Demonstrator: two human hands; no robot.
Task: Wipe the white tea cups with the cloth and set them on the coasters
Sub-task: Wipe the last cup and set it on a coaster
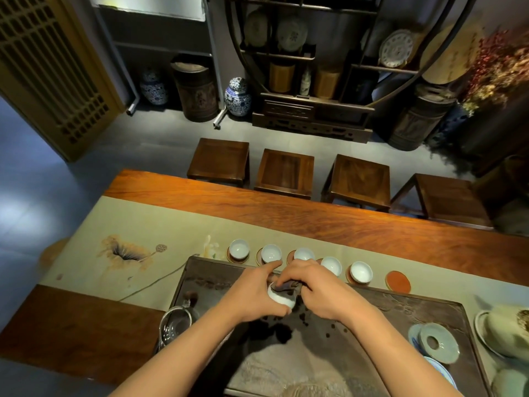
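My left hand (253, 292) grips a white tea cup (282, 299), tilted on its side above the dark tea tray (400, 313). My right hand (312, 290) pinches a dark cloth (284, 287) and presses it into the cup's mouth. Along the tray's far edge stand several white cups (239, 249) on round coasters. At the right end of that row lies a red coaster (398, 281) with nothing on it.
A glass pitcher with a strainer (177, 325) stands at the tray's left corner. A pale lid and saucers (438, 343) and a large teapot (506, 330) sit at the right. Several wooden stools (284, 173) line the table's far side. The beige runner (128, 224) covers the wooden table.
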